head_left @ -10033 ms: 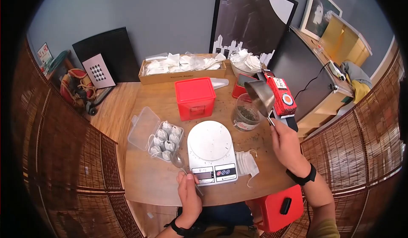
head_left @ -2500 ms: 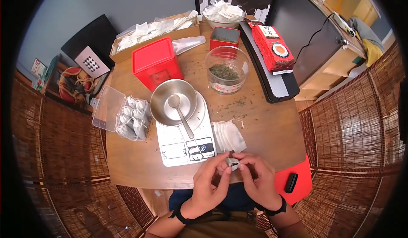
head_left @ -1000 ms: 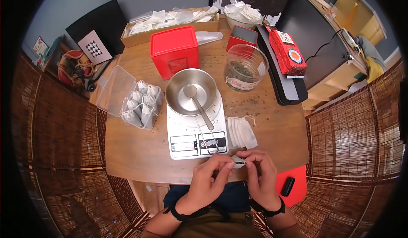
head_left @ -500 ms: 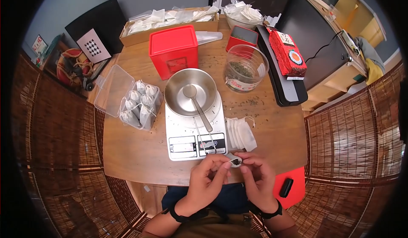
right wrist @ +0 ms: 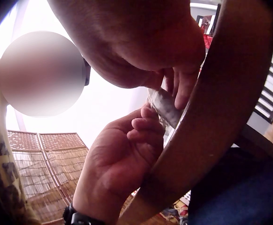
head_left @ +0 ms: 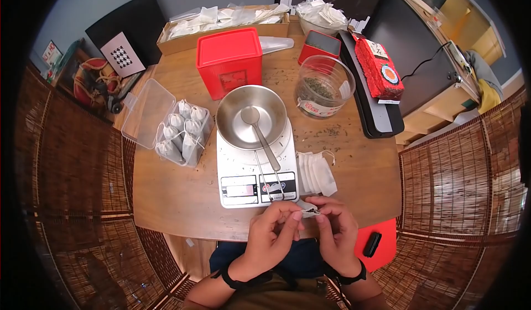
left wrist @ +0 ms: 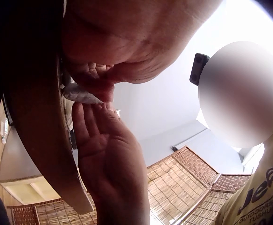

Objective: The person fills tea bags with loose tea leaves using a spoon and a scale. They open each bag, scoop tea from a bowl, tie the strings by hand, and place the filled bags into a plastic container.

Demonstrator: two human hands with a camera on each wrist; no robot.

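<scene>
Between both hands, at the table's front edge in the head view, is a small white tea bag (head_left: pixel 307 211) with dark tea leaves showing at its narrow mouth. My left hand (head_left: pixel 272 233) pinches its left side with thumb and fingers, and my right hand (head_left: pixel 339 233) pinches the right side. Both wrist views show the pale body of the tea bag (right wrist: pixel 167 107) hanging below the fingertips. Just beyond the hands, a steel pan (head_left: pixel 235 123) with a spoon (head_left: pixel 261 137) in it stands on a white kitchen scale (head_left: pixel 228 169). Flat unfilled tea bags (head_left: pixel 317 174) lie fanned right of the scale.
A clear box (head_left: pixel 206 138) of filled tea bags stands left. Behind are a red canister (head_left: pixel 229 55), a clear tub (head_left: pixel 322 110) of loose tea, a red tin (head_left: pixel 319 44) and a carton (head_left: pixel 182 45) of white bags. A red foil pack (head_left: pixel 379 69) lies on a black appliance (head_left: pixel 381 123).
Ten seconds ago the right hand held the pan by the tub and the left a spoon; both now rest on the scale. Since half a second ago, the tea bag's mouth has narrowed between the fingers.
</scene>
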